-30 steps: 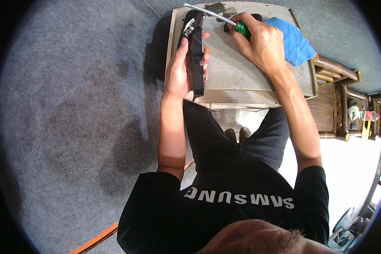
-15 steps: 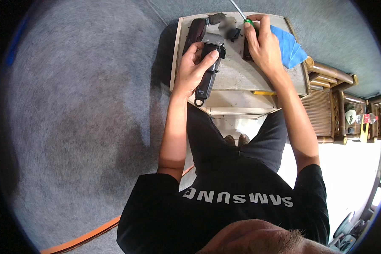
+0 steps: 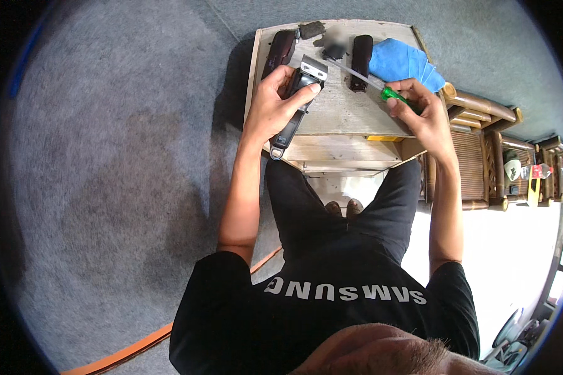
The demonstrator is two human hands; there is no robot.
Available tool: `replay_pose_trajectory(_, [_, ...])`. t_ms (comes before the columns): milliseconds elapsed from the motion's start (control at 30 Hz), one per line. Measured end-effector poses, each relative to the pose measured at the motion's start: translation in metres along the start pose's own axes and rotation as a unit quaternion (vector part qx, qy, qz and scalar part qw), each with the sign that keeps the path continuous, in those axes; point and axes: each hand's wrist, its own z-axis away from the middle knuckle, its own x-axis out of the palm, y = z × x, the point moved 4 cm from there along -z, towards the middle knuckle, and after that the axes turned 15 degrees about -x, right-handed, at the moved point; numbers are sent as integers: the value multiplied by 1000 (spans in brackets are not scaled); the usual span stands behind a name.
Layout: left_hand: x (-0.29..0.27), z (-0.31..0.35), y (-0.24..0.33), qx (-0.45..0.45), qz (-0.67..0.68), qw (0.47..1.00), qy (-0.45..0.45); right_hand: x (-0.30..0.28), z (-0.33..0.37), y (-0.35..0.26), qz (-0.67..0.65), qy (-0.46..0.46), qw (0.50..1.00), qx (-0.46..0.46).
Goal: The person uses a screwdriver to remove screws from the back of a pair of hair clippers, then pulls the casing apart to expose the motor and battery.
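Observation:
My left hand (image 3: 276,105) is closed around a black hair clipper (image 3: 289,125), its metal blade end pointing away from me and a hanging loop at the near end. In my right hand (image 3: 426,115) is a screwdriver (image 3: 391,94) with a green handle, and its long shaft reaches left toward the clipper's blade without visibly touching it. A dark, long cover piece (image 3: 361,59) lies on the table between the two hands. Beyond the clipper, a second dark, long casing (image 3: 280,49) rests at the far left of the tabletop.
The small wooden table (image 3: 331,119) has an open shelf below its top. Blue cloth (image 3: 399,61) lies at its far right. Dark scraps (image 3: 312,29) and a small black part (image 3: 334,51) sit at the back. Bamboo furniture (image 3: 472,150) stands to the right.
My right hand has moved right and nearer, turning the screwdriver so its shaft points left. The dark cover piece now lies uncovered. The clipper has shifted slightly left.

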Motion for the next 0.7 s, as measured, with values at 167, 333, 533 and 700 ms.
replay_pose_trajectory(167, [0,-4,-7,-31,-14,999,-10,-8,0,7,-60,-31,998,5])
replay_pose_trajectory(333, [-1,-3,-6,-46,-47,998,-23,-5,-4,5,-51,-46,998,6])
replay_pose_trajectory(533, [-13,-3,-5,-52,-63,996,-25,-7,-5,13,-44,-74,996,-4])
replay_pose_trajectory(700, [-14,5,0,-21,-74,996,-46,-6,-6,12,-28,-91,995,-2])
